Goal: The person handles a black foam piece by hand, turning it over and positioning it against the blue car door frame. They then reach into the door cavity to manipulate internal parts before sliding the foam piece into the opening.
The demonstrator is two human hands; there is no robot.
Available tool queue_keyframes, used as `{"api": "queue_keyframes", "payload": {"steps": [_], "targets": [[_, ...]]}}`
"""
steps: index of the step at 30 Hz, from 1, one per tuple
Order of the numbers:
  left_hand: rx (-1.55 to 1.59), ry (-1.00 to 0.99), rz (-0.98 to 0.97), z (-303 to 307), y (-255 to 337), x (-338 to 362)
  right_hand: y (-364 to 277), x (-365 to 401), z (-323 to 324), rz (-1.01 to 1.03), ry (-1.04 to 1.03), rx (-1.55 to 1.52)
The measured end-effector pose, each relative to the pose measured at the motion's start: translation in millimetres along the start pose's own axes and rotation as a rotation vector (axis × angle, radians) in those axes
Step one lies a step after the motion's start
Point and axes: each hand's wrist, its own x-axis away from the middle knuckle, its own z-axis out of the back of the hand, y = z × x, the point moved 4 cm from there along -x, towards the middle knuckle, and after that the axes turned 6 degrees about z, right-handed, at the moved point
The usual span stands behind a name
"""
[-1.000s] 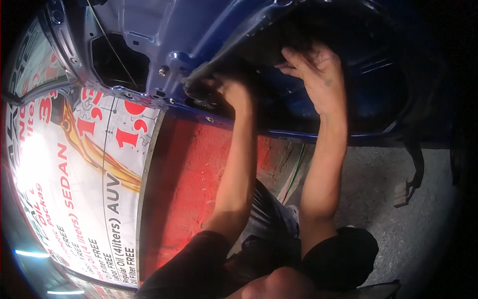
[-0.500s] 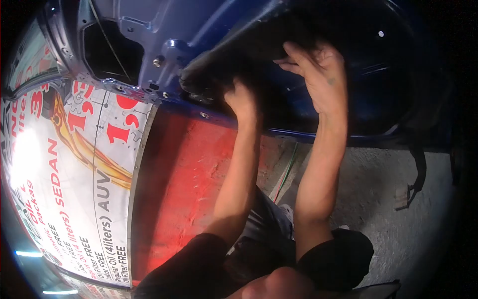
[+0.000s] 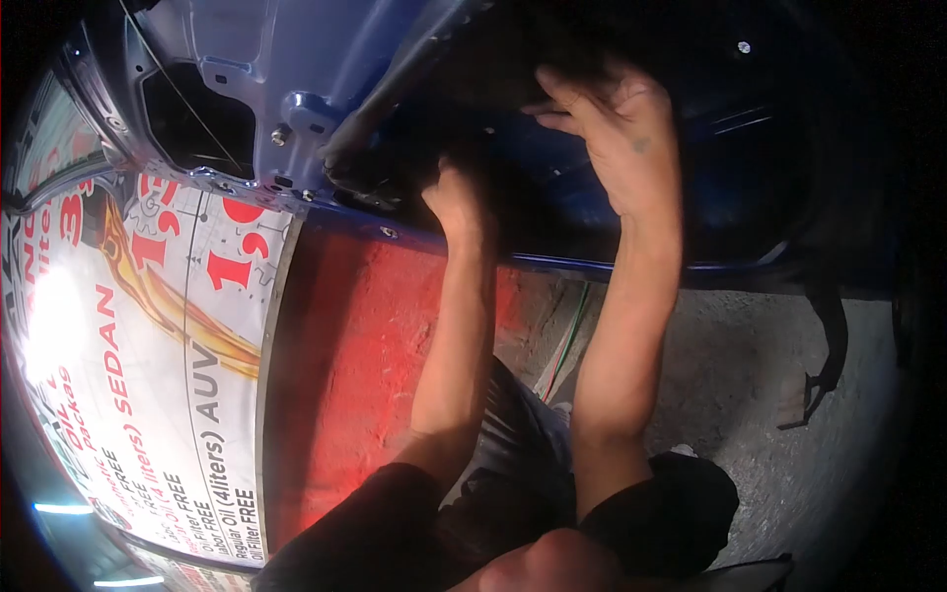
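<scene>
A dark blue car panel [image 3: 345, 54] fills the top of the view, with a crumpled black liner [image 3: 370, 163] over part of it. Low on the panel, my left hand [image 3: 457, 205] is closed at the liner, its fingertips lost in the dark material. My right hand [image 3: 626, 123] is farther right and higher, its fingers apart and pointing left in front of the shadowed panel. Nothing shows between those fingers. A bolt [image 3: 279, 136] sits on the bare metal left of the liner, and a round white spot [image 3: 744, 47] shows at the upper right.
A white banner [image 3: 187, 395] with red and black print stands at the left. Red-painted floor [image 3: 345, 375] meets grey concrete [image 3: 730, 365] below the panel. A dark strap [image 3: 831, 326] hangs at the right, near a small block [image 3: 792, 403] on the floor.
The view has shifted slightly. Both hands sit a little farther left in it, and the liner's edge has moved left. Small bright spots now show on the panel between my hands.
</scene>
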Motion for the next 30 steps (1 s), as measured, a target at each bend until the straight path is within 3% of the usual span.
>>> {"api": "queue_keyframes", "payload": {"steps": [3, 6, 9, 15, 18, 27, 30], "targets": [[0.092, -0.048, -0.083, -2.1, -1.6, -3.8, -0.1, -0.8, 2.3, 0.022, -0.015, 0.012], [0.139, -0.046, 0.008, -0.3, -0.6, -8.2, -2.6, -0.7, 3.4, 0.02, -0.015, 0.015], [0.037, 0.028, -0.237, -3.3, 11.4, -2.3, -3.8, -0.9, 1.5, -0.013, 0.0, -0.011], [0.115, -0.011, -0.435, 4.2, 8.9, -12.6, 0.8, -0.2, 1.8, -0.043, -0.02, 0.002], [0.258, -0.076, -0.308, -3.0, 21.3, -8.3, -2.9, 0.9, -0.9, -0.065, -0.01, 0.023], [0.407, -0.071, -0.321, -12.1, 23.6, -14.2, -4.3, -0.2, -1.2, -0.065, -0.023, 0.058], [0.618, -0.117, -0.26, -11.3, 0.8, -38.0, -5.7, 1.1, -3.8, -0.072, 0.0, 0.047]]}}
